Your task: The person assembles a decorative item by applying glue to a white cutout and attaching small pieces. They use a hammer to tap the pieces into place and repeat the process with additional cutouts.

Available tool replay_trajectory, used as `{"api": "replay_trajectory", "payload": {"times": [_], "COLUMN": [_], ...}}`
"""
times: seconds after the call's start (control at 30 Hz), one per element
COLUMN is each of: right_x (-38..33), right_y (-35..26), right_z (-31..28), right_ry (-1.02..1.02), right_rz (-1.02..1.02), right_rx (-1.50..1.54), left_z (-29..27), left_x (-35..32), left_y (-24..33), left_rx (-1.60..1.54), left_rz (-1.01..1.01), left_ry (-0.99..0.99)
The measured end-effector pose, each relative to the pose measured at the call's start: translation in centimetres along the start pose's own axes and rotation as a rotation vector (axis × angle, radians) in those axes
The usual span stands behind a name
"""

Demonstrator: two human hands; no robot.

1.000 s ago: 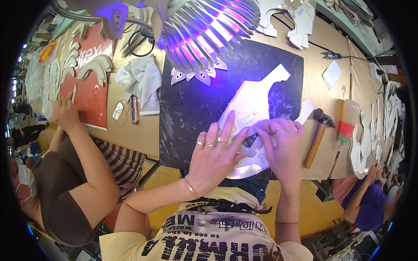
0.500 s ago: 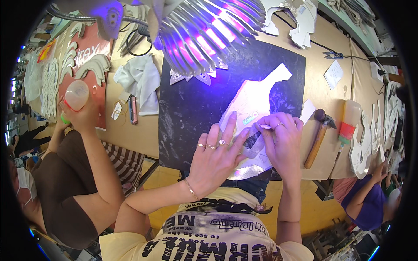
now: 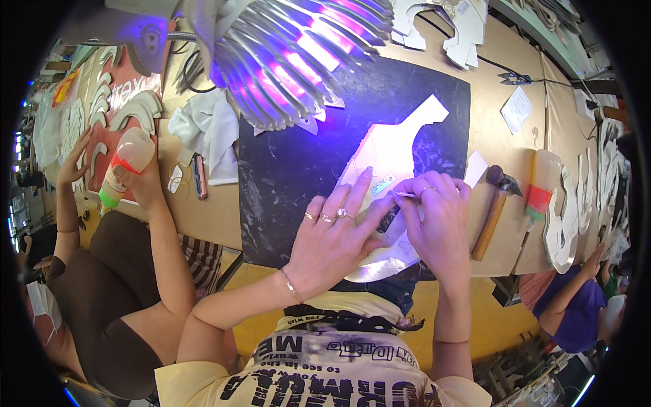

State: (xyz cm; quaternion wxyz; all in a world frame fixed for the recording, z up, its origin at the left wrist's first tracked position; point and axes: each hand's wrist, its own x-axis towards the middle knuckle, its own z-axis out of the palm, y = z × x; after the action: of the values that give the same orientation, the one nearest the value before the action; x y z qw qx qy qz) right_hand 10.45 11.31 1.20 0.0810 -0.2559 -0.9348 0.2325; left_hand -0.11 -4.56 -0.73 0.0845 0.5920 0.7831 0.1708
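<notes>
A white shoe upper (image 3: 386,146) lies brightly lit on a black board, with a small pale label (image 3: 383,184) near its middle. My left hand (image 3: 332,234) rests on the upper, ringed fingers stretched out flat; its thumb and forefinger reach toward the dark opening in the piece. Beside that opening my right hand (image 3: 434,217) is closed in a pinch, thumb against forefinger. A small pale bit shows between these fingertips, too small to name. The two hands nearly meet at the fingertips.
A ribbed metal lamp (image 3: 298,61) hangs over the black board (image 3: 271,203). Right of it lie a hammer (image 3: 494,214) and a glue bottle (image 3: 541,186). White cloth (image 3: 210,136) and a pink-handled cutter (image 3: 199,178) lie left. A co-worker there holds another bottle (image 3: 129,163).
My view has shifted slightly. My hands stay on the upper in nearly the same pose. The co-worker's bottle has tipped nozzle-down, and that person's other hand has moved onto the red sheet.
</notes>
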Motion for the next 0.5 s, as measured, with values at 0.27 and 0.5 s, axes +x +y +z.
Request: {"api": "replay_trajectory", "payload": {"times": [0.27,0.5], "right_x": [-0.3,-0.6], "right_y": [0.5,1.4], "right_z": [0.0,0.1], "right_ry": [0.119,0.14], "right_rz": [0.12,0.193], "right_rx": [0.106,0.215], "left_z": [0.4,0.5], "left_x": [-0.2,-0.3], "left_y": [0.4,0.6], "left_rx": [0.076,0.11], "left_rz": [-0.034,-0.025], "left_ry": [-0.002,-0.003]}}
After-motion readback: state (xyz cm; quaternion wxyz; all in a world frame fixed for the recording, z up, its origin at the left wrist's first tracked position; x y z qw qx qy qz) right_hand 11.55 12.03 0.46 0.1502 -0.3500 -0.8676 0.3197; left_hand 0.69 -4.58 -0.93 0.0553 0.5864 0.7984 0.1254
